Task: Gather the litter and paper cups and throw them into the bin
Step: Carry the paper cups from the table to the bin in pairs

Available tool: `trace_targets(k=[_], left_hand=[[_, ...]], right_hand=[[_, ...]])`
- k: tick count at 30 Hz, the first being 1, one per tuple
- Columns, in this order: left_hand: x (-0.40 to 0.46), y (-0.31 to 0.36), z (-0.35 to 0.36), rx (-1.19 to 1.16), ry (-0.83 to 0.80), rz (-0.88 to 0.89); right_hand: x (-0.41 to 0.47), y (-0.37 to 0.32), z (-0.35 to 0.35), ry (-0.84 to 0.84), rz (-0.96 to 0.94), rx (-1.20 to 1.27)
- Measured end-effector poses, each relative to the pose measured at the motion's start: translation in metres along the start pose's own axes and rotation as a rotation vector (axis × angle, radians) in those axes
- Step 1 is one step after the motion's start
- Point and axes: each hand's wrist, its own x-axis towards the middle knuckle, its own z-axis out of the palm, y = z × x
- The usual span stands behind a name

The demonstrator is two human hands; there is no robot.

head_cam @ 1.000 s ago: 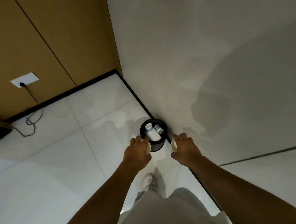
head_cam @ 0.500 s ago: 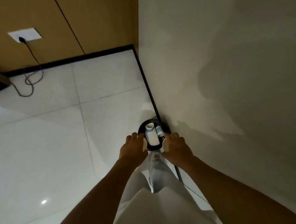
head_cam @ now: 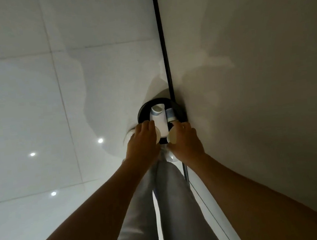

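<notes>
Left hand point(head_cam: 143, 141) grips cup point(head_cam: 158, 137) | right hand point(head_cam: 185, 140) grips cup point(head_cam: 172, 138) | bin point(head_cam: 143, 109) beneath, apparently | cups light, crushable: hold walls gently.

Both bare forearms extend forward and downward from the lower frame corners, converging toward the centre. The left hand point(head_cam: 143, 141) is seen from the back, knuckles up, fingers curled around a paper cup point(head_cam: 158, 137) whose rim faces the right hand. The right hand point(head_cam: 185, 142) mirrors this pose, fingers curled around a second paper cup point(head_cam: 172, 137) with its opening facing left. The hands are level and near each other, not touching
</notes>
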Motion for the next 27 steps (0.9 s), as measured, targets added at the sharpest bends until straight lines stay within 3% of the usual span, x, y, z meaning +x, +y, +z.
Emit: trace_targets(k=[5,13,27], left_hand=[[0.068,-0.026,0.051,-0.052,0.005,-0.034],[0.146,-0.041,0.117,0.092,-0.022,0.105],[0.192,-0.064,0.155,0.259,0.001,0.195]], right_hand=[[0.073,0.020,0.040,-0.027,0.037,0.004],[0.160,0.047,0.088,-0.062,0.036,-0.046],[0.215,0.056,0.123,-0.038,0.003,-0.108]])
